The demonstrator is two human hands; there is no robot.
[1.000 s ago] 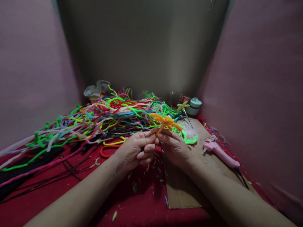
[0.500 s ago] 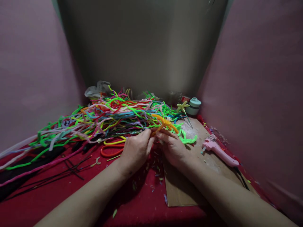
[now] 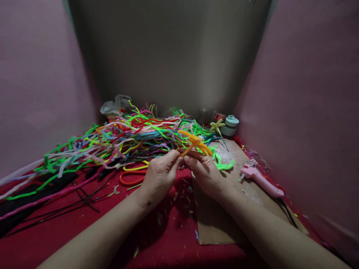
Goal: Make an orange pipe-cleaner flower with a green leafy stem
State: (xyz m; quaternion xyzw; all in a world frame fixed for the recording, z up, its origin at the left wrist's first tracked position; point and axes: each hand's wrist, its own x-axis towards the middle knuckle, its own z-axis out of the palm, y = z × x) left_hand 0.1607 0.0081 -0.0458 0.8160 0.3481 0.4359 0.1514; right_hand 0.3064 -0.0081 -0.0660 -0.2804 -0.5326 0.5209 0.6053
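Pinching an orange pipe-cleaner flower between both hands, left hand and right hand; it sits slightly higher than a moment ago, above the tabletop; twisting seems underway.

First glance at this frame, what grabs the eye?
The big tangled heap of bright pipe cleaners spread over the red cloth at left and centre. Next, the orange pipe-cleaner piece pinched between the left hand and right hand, and the pink glue gun lying on the cardboard at right.
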